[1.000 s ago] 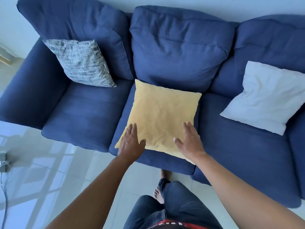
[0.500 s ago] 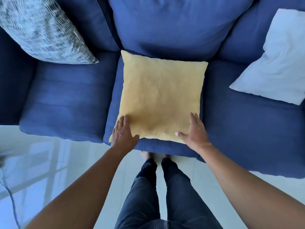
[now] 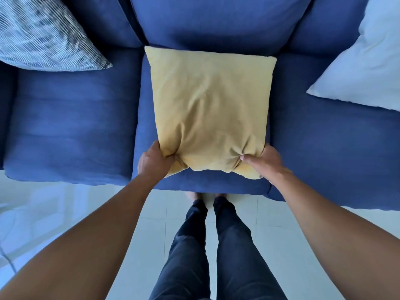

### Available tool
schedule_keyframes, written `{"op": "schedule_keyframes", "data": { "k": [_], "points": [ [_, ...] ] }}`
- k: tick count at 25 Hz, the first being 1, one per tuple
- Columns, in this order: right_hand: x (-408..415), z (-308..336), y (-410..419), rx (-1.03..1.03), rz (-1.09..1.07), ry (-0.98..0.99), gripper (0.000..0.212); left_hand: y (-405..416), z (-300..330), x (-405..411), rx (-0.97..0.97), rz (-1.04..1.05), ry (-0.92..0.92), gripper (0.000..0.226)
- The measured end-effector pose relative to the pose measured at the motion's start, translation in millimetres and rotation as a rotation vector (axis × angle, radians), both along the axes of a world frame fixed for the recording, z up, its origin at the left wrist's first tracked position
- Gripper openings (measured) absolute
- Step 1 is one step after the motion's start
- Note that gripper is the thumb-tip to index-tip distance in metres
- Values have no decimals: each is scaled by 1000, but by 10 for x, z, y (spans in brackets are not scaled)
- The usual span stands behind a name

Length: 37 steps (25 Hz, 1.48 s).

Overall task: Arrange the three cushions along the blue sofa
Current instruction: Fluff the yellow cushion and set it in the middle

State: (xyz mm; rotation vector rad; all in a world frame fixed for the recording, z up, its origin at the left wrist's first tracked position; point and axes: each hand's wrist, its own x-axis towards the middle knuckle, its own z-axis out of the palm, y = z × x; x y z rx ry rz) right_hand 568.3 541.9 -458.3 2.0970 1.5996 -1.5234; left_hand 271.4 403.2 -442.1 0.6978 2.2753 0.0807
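A yellow cushion (image 3: 211, 105) lies flat on the middle seat of the blue sofa (image 3: 73, 126), its far edge against the backrest. My left hand (image 3: 152, 162) grips its near left corner and my right hand (image 3: 263, 159) grips its near right corner; the fabric bunches under both grips. A grey-and-white striped cushion (image 3: 41, 33) leans against the backrest at the left. A white cushion (image 3: 365, 63) leans at the right, partly cut off by the frame.
Pale glossy floor tiles (image 3: 54, 208) run along the sofa's front edge. My legs in dark trousers (image 3: 216, 245) stand close to the middle seat. A thin cable (image 3: 8, 259) lies on the floor at far left.
Both hands went from resting flat on the yellow cushion's near edge to gripping its near corners. The view has moved closer and more directly over the sofa.
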Motion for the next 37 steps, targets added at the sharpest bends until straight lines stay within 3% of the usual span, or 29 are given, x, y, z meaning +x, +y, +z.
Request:
{"op": "schedule_keyframes", "data": {
  "k": [4, 6, 10, 14, 19, 23, 24, 27, 29, 31, 35, 37],
  "points": [
    [-138, 765, 326, 43, -90, 172, 25, 381, 772, -211, 117, 92, -118, 28],
    [-144, 1352, 541, 94, -121, 242, 24, 545, 1312, -433, 177, 130, -156, 25],
    [-18, 2330, 793, 181, -154, 389, 35, 684, 2164, -807, 305, 189, -272, 43],
    [-60, 2138, 727, 106, -215, 376, 43, 671, 2103, -812, 365, 235, -367, 45],
    [-71, 1603, 531, 54, -626, 609, 57, 554, 1693, -700, 632, 492, -612, 57],
    [-56, 1531, 631, 29, -507, 653, 76, 626, 1566, -575, 737, 523, -942, 64],
    [-58, 1521, 674, 42, -499, 654, 80, 667, 1556, -536, 714, 505, -937, 69],
    [-122, 1402, 774, 40, -465, 588, 91, 794, 1482, -427, 554, 323, -681, 74],
    [-221, 1330, 756, -30, -452, 570, 93, 845, 1414, -360, 492, 372, -599, 79],
    [-322, 1279, 777, -61, -461, 564, 85, 924, 1323, -347, 499, 463, -585, 78],
    [-608, 1346, 944, 31, -489, 534, 43, 1191, 1330, -510, 504, 570, -530, 37],
    [-711, 1511, 1081, 104, -487, 539, 38, 1377, 1460, -666, 573, 533, -504, 29]
  ]
}}
